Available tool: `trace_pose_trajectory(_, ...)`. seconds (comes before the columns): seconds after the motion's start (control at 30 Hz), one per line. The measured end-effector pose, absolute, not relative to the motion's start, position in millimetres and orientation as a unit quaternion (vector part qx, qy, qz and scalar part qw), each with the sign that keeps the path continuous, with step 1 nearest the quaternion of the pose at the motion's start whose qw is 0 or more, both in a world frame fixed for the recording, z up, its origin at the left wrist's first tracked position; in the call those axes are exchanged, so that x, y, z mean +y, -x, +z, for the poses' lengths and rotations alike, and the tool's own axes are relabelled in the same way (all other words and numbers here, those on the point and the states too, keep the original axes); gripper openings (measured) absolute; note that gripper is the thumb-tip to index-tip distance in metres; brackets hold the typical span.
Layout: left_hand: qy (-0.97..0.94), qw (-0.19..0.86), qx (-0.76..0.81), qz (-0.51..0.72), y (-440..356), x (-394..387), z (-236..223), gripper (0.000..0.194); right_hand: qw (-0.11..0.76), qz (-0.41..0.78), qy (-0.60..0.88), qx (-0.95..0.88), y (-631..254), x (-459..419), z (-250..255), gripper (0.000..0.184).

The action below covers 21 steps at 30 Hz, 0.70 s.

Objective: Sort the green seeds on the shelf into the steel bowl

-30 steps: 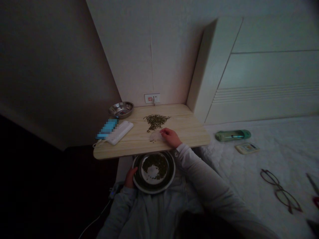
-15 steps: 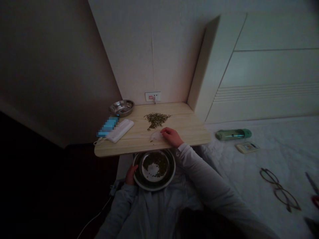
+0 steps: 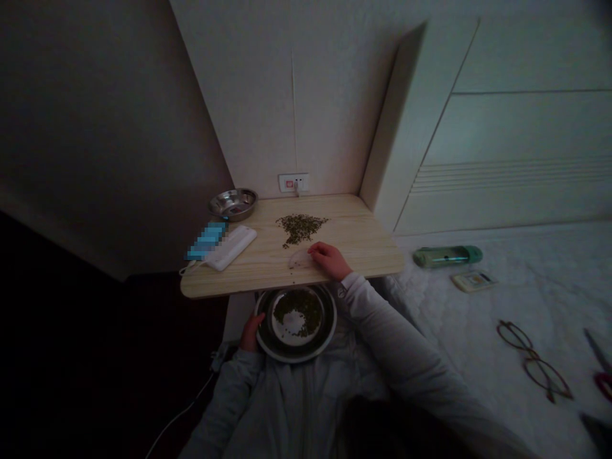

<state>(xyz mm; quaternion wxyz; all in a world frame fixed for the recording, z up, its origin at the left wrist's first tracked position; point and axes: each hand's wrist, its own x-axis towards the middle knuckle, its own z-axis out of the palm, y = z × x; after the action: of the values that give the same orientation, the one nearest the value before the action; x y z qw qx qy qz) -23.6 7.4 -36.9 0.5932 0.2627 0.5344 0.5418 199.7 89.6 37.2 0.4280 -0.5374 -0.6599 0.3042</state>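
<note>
My left hand [image 3: 251, 331] grips the left rim of a round metal bowl [image 3: 295, 358] held below the table's front edge. Small dark-green grains [image 3: 313, 311] lie in a ring inside it, with a pale bare patch of bottom showing. Over the front of the table, my right hand [image 3: 329, 260] pinches a thin, clear plastic piece [image 3: 299, 258] lying low against the wood. Behind that piece spreads a loose pile of the same kind of grains [image 3: 300, 227]. A few stray grains sit between the plastic piece and the front edge, above the bowl.
The wooden table [image 3: 363, 239] carries a steel bowl [image 3: 234, 205], a phone [image 3: 208, 240] and a white power bank [image 3: 232, 247] at left. On the bed [image 3: 444, 331] lie a green bottle [image 3: 447, 256], a pale small device [image 3: 472, 281], glasses [image 3: 530, 354] and scissors [image 3: 600, 357].
One or two stray grains are slightly nearer the table's front edge. Both hands keep nearly the same place, and the view has shifted a little.
</note>
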Motion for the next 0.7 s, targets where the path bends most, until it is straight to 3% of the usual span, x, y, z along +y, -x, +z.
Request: trace_pose_trajectory(0.7, -0.28, 0.599, 0.498, 0.562, 16.6, 4.5, -24.2, 0.016, 0.43, 0.298, 0.542, -0.658, -200.2, 88.2, 39.1, 0.02)
